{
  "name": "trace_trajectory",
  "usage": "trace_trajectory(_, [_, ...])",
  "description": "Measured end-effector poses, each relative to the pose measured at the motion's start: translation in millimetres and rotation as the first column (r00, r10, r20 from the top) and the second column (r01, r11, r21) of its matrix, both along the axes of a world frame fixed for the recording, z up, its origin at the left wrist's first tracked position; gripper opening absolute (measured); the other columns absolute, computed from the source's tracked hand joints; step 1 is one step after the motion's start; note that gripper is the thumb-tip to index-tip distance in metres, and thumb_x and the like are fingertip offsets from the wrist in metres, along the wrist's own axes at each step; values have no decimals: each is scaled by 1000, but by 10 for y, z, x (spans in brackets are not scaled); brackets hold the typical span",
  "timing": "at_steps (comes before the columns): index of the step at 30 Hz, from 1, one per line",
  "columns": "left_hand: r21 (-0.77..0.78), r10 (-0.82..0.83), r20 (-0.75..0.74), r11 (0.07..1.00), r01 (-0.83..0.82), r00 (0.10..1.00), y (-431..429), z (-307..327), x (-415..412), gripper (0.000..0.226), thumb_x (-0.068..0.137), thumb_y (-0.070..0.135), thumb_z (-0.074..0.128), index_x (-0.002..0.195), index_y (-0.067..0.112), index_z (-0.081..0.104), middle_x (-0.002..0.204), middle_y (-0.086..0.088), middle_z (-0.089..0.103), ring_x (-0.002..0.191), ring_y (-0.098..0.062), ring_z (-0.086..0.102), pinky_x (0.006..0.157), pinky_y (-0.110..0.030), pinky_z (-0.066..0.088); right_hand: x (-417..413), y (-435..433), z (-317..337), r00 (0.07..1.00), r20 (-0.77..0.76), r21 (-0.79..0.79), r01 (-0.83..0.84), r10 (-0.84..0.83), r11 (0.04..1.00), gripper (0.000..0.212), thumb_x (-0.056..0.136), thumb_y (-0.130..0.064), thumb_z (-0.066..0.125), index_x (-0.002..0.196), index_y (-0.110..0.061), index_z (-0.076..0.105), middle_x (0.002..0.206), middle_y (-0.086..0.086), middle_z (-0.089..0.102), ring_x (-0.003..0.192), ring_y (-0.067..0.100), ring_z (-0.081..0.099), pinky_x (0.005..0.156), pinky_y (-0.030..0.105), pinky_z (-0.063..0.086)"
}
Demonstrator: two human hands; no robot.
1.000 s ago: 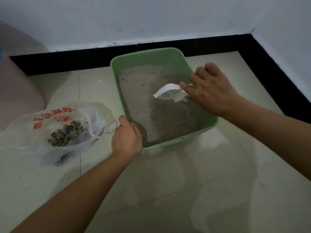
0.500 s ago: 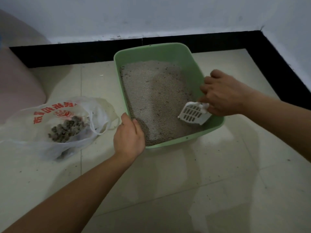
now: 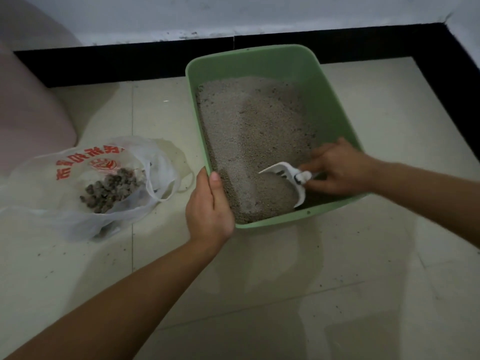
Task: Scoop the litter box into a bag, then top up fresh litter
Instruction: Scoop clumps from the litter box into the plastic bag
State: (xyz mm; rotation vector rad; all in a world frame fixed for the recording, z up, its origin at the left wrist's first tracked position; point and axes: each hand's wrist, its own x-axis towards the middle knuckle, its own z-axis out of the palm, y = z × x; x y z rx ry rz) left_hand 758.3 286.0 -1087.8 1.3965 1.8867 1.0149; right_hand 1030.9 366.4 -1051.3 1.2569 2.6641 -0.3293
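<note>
Green litter box (image 3: 259, 62) on tiled floor (image 3: 259, 287), near wall corner. Left hand (image 3: 207, 209): fingers gripping box's near-left rim, thumb inside. Right hand (image 3: 340, 170): fingers closed round handle of white scoop (image 3: 281, 170). Scoop blade set in litter (image 3: 249, 131) at box's near-right corner. Plastic bag (image 3: 78, 162) holding clumps (image 3: 109, 188) lies on floor left of box.

Bare forearms (image 3: 135, 294), left hand (image 3: 209, 206), right hand (image 3: 341, 170)
</note>
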Motion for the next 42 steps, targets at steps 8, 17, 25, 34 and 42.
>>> trace_trajectory(8, [36,21,131,999,-26,991,11,-19,18,41,102,36,26,121,13,54,91,16,53,81,4,46,71,-22,34,-297,-89,-300,946,-224,-212,188,-235,959,51,81,-70,42,107,-41,74,66,1,59,64,17,57,67,41,48])
trace_trajectory(17, [39,33,162,998,-39,986,29,-45,16,48,100,39,24,127,12,54,111,6,61,101,-5,54,85,-23,40,-285,-121,-261,804,-376,-534,217,-460,817,40,80,-61,67,102,-31,79,88,5,73,85,27,68,79,48,52])
trace_trajectory(25, [58,42,169,997,-52,985,25,-62,10,48,101,37,25,128,11,55,117,8,59,109,-3,52,91,-12,37,-217,-96,-184,660,-430,-621,278,-615,733,7,85,-37,74,87,-42,78,64,-2,60,63,9,48,63,32,39])
trace_trajectory(34, [32,67,109,997,-71,992,21,0,36,51,100,33,27,133,5,51,115,9,50,112,-9,45,85,-4,25,-152,-133,37,508,-585,-446,449,-632,774,16,87,-34,72,96,-47,71,77,-2,60,68,4,53,68,26,40])
trace_trajectory(42, [-63,60,55,996,-56,997,5,29,26,47,105,31,28,142,7,43,140,-9,52,128,-22,45,94,-11,23,-220,-184,115,538,-583,-385,477,-609,790,17,87,-38,71,98,-51,69,76,-2,56,67,6,51,68,25,40])
